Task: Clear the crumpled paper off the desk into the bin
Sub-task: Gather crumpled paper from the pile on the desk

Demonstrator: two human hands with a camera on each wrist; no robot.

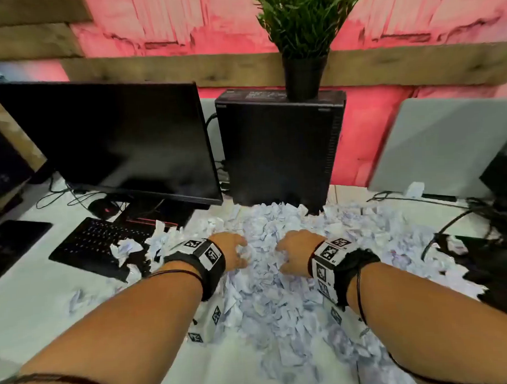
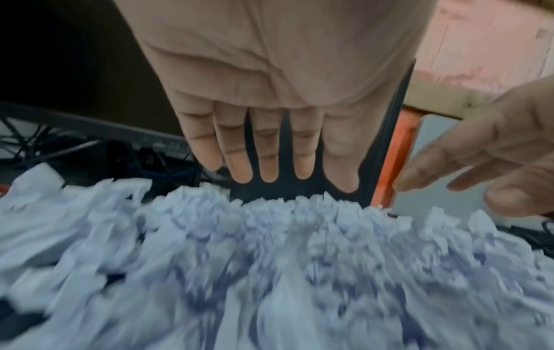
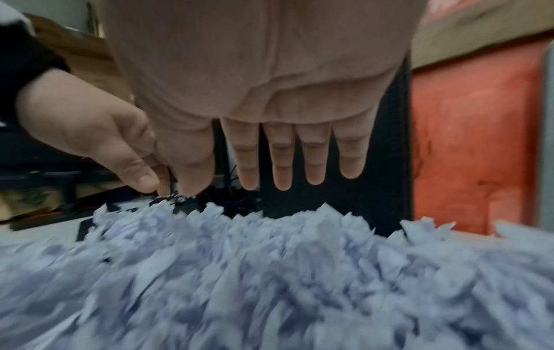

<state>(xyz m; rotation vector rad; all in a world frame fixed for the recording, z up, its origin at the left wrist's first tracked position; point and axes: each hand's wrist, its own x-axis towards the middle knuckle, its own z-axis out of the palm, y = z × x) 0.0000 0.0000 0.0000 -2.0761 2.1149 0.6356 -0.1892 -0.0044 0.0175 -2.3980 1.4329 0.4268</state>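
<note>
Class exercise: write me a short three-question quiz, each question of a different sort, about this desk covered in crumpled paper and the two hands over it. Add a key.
1. True or false: the left hand already holds a handful of the crumpled paper.
2. What stands on top of the black computer tower?
A) a mug
B) a potted plant
C) a lamp
3. Fill in: paper scraps lie over the right end of the black ______.

Key:
1. False. Both it and the right hand have straight, spread fingers above the pile.
2. B
3. keyboard
</note>
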